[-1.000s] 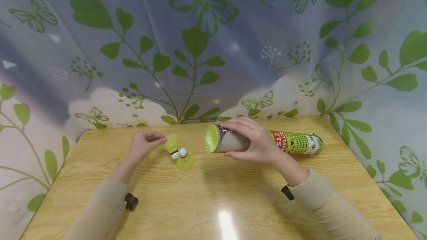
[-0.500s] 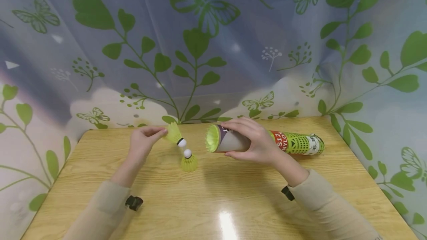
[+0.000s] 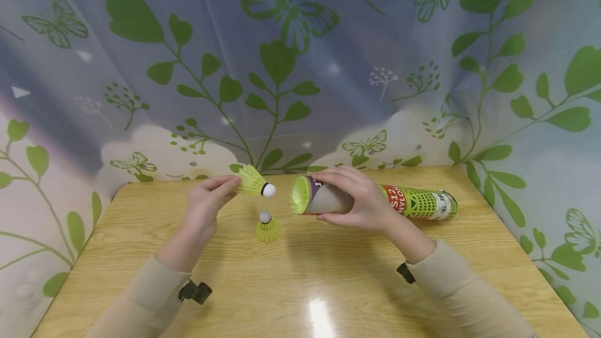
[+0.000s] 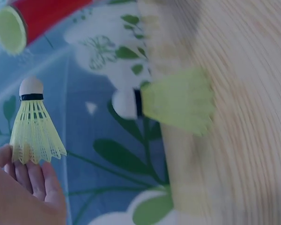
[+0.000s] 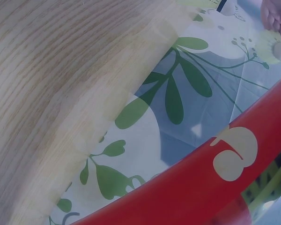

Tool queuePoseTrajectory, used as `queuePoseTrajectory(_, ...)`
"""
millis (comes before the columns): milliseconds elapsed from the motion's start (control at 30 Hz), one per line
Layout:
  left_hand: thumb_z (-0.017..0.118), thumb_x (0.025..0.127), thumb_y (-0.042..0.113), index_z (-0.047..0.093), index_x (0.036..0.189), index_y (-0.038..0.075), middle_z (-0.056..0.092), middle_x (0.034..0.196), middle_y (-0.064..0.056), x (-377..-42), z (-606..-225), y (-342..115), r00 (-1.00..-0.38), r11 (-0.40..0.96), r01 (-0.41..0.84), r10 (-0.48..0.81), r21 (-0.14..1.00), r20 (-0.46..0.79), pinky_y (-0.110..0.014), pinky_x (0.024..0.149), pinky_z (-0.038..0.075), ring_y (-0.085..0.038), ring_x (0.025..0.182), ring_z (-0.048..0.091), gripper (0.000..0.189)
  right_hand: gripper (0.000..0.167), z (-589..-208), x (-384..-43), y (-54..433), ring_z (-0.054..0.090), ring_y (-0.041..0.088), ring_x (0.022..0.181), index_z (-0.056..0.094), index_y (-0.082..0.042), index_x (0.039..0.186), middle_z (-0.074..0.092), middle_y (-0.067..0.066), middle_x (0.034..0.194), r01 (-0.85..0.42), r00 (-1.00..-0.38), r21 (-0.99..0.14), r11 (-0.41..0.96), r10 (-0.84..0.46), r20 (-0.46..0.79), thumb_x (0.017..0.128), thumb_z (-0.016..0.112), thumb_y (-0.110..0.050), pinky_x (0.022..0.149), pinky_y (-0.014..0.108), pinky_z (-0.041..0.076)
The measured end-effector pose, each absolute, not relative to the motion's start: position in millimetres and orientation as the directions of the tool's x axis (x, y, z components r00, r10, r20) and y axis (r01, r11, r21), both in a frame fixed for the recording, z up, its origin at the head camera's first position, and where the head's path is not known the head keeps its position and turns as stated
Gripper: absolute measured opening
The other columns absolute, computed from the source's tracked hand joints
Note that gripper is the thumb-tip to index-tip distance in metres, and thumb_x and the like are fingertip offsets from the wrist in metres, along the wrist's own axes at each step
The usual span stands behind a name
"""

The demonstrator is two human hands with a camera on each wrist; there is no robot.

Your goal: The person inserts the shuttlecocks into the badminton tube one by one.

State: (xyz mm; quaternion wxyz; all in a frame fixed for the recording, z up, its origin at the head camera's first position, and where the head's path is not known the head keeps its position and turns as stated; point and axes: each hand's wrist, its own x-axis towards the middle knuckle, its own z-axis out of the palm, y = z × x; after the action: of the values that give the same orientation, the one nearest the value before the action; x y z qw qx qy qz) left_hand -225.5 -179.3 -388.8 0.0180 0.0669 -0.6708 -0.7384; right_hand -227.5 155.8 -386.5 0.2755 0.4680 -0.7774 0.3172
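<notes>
My left hand (image 3: 208, 202) pinches a yellow shuttlecock (image 3: 253, 180) by the rim of its skirt, its white cork pointing right toward the tube. The same held shuttlecock (image 4: 35, 124) shows clearly in the left wrist view. A second shuttlecock (image 3: 267, 228) stands on the table below it, skirt down and white tip up. My right hand (image 3: 359, 200) grips a printed shuttlecock tube (image 3: 422, 202) lying sideways, its left mouth tipped up. Yellow shuttlecock skirts (image 3: 299, 195) fill that mouth. In the right wrist view the tube's red side (image 5: 187, 187) crosses the lower right.
The wooden table (image 3: 263, 286) ends against a curtain (image 3: 300, 93) printed with leaves and butterflies, which also closes off both sides. Dark wrist mounts (image 3: 194, 292) sit by both sleeves.
My left hand has lifted the shuttlecock away from the other one and swung its cork up and right toward the tube mouth. The right hand and tube stay nearly still.
</notes>
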Motion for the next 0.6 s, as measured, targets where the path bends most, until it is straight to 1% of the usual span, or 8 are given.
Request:
queuePoseTrajectory(100, 0.069, 0.104, 0.008, 0.078, 0.084, 0.026, 0.069, 0.103, 0.014, -218, -383, -172, -0.993, -0.174, -0.07, -0.085, 0.982, -0.086, -0.018, 0.096, 0.059, -0.001, 0.09, 0.07, 0.028, 0.074, -386, -227, 156, 0.069, 0.031, 0.117, 0.069, -0.006, 0.135, 0.074, 0.013, 0.13, -0.902, -0.411, -0.234, 0.363, -0.551, 0.727, 0.069, 0.098, -0.021, 0.093, 0.048, 0.061)
queuePoseTrajectory(300, 0.063, 0.106, 0.003, 0.076, 0.079, 0.027, 0.074, 0.09, 0.014, -203, -374, -156, -0.99, -0.311, -0.107, -0.053, 0.945, -0.129, -0.019, 0.098, 0.059, -0.002, 0.088, 0.072, 0.038, 0.075, -386, -228, 155, 0.069, 0.031, 0.117, 0.069, -0.006, 0.135, 0.074, 0.013, 0.131, -0.901, -0.413, -0.234, 0.366, -0.552, 0.725, 0.068, 0.099, -0.02, 0.094, 0.048, 0.061)
queuePoseTrajectory(367, 0.063, 0.106, 0.003, 0.076, 0.08, 0.026, 0.074, 0.09, 0.013, -198, -372, -150, -0.99, -0.326, -0.113, -0.047, 0.939, -0.135, -0.019, 0.099, 0.058, -0.002, 0.088, 0.072, 0.038, 0.075, -387, -228, 155, 0.069, 0.031, 0.117, 0.069, -0.006, 0.135, 0.074, 0.013, 0.131, -0.901, -0.412, -0.233, 0.366, -0.553, 0.725, 0.068, 0.099, -0.02, 0.094, 0.048, 0.061)
queuePoseTrajectory(467, 0.062, 0.105, 0.002, 0.075, 0.08, 0.027, 0.073, 0.094, 0.014, -193, -370, -141, -0.989, -0.334, -0.113, -0.048, 0.936, -0.136, -0.018, 0.1, 0.057, -0.001, 0.09, 0.072, 0.037, 0.075, -388, -229, 155, 0.069, 0.031, 0.117, 0.069, -0.006, 0.136, 0.074, 0.013, 0.131, -0.902, -0.41, -0.233, 0.364, -0.553, 0.725, 0.068, 0.099, -0.02, 0.093, 0.048, 0.061)
queuePoseTrajectory(600, 0.064, 0.104, 0.001, 0.075, 0.08, 0.026, 0.072, 0.097, 0.013, -189, -368, -130, -0.991, -0.341, -0.084, -0.067, 0.936, -0.113, -0.019, 0.1, 0.057, -0.001, 0.091, 0.071, 0.037, 0.075, -389, -229, 155, 0.069, 0.03, 0.116, 0.069, -0.006, 0.136, 0.074, 0.012, 0.131, -0.903, -0.41, -0.237, 0.359, -0.555, 0.723, 0.068, 0.098, -0.02, 0.091, 0.047, 0.061)
